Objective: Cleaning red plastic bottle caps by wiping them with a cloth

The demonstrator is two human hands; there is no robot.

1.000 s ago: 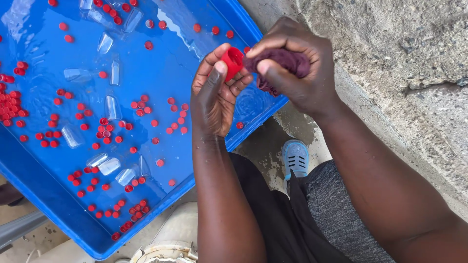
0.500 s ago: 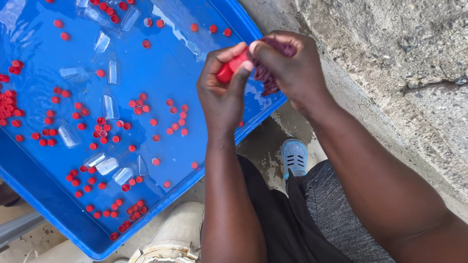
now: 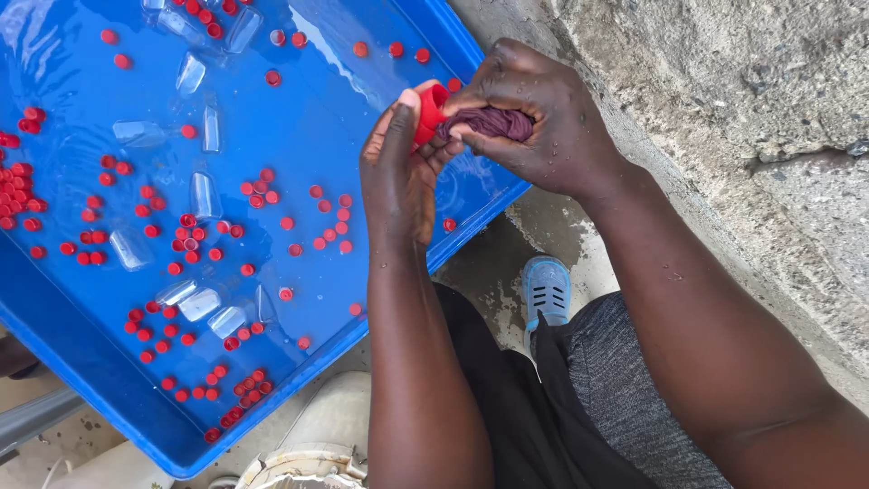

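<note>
Left hand (image 3: 398, 177) fingers pinch red cap (image 3: 429, 113). Right hand (image 3: 534, 118) fingers clench purple cloth (image 3: 493, 122), pressed against cap. Both above right edge of blue tray (image 3: 109, 362). Below fingers: shallow water, scattered red caps (image 3: 217, 240), clear plastic pieces (image 3: 201, 192).

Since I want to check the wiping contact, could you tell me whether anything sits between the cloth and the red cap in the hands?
Nothing visible does. The left hand holds the red cap, and the right hand presses the purple cloth straight against it above the blue tray of water.
</note>
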